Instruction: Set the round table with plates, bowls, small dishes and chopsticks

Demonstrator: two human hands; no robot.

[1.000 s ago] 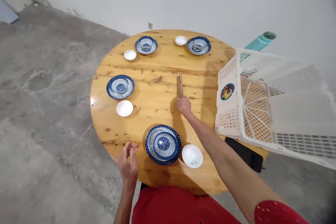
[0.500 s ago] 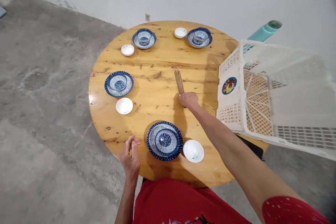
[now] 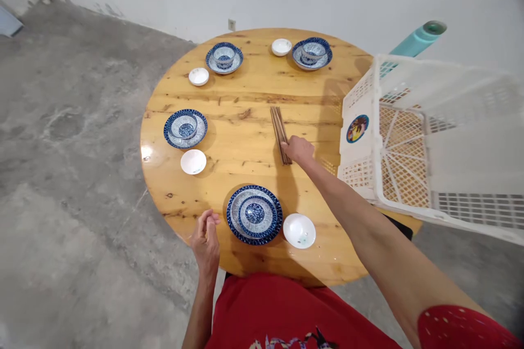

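A bundle of wooden chopsticks (image 3: 279, 125) lies slightly fanned near the middle of the round table. My right hand (image 3: 298, 149) is at the bundle's near right side, fingers curled and thumb against the sticks; the fingertips are partly hidden. My left hand (image 3: 207, 234) is at the table's near edge, empty, its fingers loosely bent and apart from the thumb. Between my arms sits a blue-patterned plate (image 3: 232, 221) with a blue-and-white bowl (image 3: 256, 212) on it. A small white bowl (image 3: 299, 230) stands just right of that plate.
More blue plates with bowls stand at the left (image 3: 167, 133), far left (image 3: 237, 66) and far right (image 3: 325, 64), each beside a small white bowl (image 3: 194, 162). A white plastic basket (image 3: 360, 174) on its side occupies the right, with a teal roll (image 3: 415, 42) behind it.
My right hand has shifted slightly right, uncovering the near ends of the chopsticks, which are more spread out. The left hand has hardly moved. The view has shifted slightly.
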